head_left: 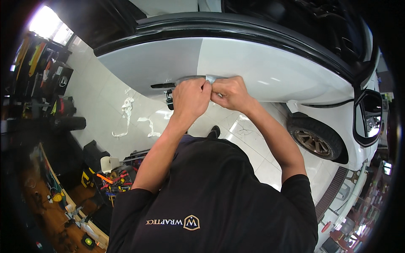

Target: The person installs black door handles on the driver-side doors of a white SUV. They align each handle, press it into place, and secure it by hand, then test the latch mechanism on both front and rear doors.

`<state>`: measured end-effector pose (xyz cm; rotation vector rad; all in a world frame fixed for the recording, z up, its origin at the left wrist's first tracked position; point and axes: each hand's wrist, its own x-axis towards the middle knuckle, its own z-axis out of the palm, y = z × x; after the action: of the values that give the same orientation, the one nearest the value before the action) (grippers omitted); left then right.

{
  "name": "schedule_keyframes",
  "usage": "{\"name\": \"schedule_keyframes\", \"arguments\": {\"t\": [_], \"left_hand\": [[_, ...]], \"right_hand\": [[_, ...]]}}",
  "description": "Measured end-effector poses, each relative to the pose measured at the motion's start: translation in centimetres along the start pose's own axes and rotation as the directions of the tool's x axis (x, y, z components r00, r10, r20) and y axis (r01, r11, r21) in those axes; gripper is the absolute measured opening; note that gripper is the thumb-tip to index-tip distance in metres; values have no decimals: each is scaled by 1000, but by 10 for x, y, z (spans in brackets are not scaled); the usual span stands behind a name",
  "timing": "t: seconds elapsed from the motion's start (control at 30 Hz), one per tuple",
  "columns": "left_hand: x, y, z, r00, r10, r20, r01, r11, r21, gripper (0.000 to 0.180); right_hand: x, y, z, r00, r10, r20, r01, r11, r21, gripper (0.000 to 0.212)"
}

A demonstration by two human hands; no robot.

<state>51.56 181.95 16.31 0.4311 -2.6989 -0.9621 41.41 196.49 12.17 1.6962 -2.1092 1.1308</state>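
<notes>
In front of me is a car door (253, 59), grey on its left part and white on its right, with a straight vertical border between them. Close to that border, a small silvery flap of film (210, 79) sticks up. My left hand (190, 96) is closed, its thumb and fingertips at the flap's left side. From the right, my right hand (231, 92) pinches at the same flap, knuckles up, touching the left. Both sets of fingertips are partly hidden. Left of my left hand are a dark handle slot (162, 85) and a black-and-metal fitting (169, 100).
Crumpled white film scraps (127, 109) lie on the tiled floor (95, 80). A front wheel (314, 141) and a side mirror (368, 116) are at the right. At lower left stand a tool holder (120, 183) and a wooden-topped bench (50, 219).
</notes>
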Motion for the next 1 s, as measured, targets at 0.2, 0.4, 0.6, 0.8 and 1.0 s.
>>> {"name": "schedule_keyframes", "arguments": {"t": [0.2,0.4,0.6,0.8,1.0], "left_hand": [[-8,-11,2,998,59,-12,-60,993,-98,32],[8,-26,-12,958,8,286,69,964,-258,33],[16,-30,-14,934,3,358,134,925,-356,37],[13,-23,-10,966,24,257,66,939,-336,40],[18,-31,-10,967,198,162,-174,973,-151,33]], "right_hand": [[4,-7,-6,998,-10,55,11,1000,-18,11],[4,-23,1,997,48,57,-46,998,-41,12],[3,-39,14,987,158,-30,-160,984,-73,13],[-4,-43,23,977,193,-93,-204,971,-128,12],[3,-43,15,980,189,-59,-194,974,-114,11]]}}
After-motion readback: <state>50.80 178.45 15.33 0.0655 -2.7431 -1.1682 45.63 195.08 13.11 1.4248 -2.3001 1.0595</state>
